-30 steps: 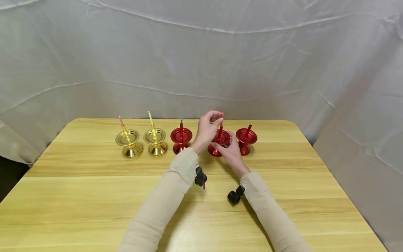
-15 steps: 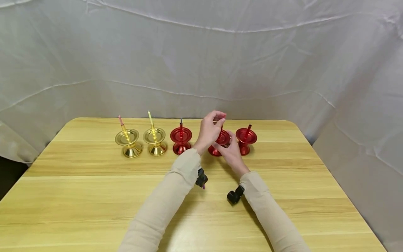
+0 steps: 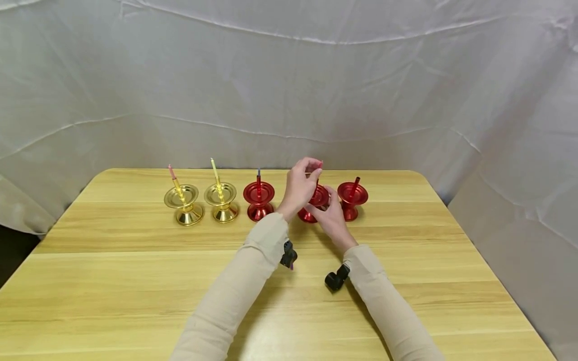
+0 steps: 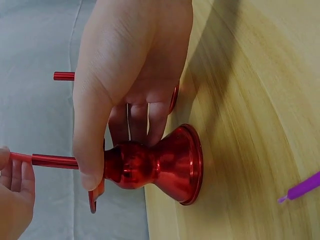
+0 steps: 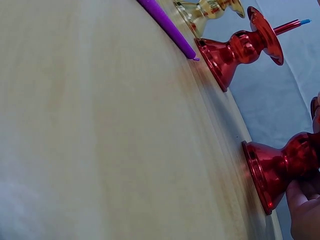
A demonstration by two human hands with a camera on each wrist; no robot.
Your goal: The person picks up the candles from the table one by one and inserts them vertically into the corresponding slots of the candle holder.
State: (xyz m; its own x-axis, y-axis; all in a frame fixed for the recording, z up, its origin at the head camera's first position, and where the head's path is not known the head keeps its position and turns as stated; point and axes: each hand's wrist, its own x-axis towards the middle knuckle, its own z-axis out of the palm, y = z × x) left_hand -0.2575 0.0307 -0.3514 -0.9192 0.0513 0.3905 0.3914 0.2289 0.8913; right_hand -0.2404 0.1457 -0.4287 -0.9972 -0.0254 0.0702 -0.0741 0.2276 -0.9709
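Note:
My left hand pinches a thin red candle between thumb and fingertips. The candle's lower end meets the tube of a red metal candle holder, which stands upright on the table. My right hand grips that holder from the right, its thumb on the dish rim and the other fingers behind. In the head view my left hand hides part of the tube. The right wrist view catches the holder's base and the right thumb at its lower right edge.
Two gold holders with pink and yellow candles stand to the left. Nearer is a red holder with a blue candle. Another red holder stands close right of my right hand. A purple candle lies on the wooden table.
My left hand has shifted slightly right over the holder, and its fingers now cover more of the candle and tube. My right hand keeps its grip in place.

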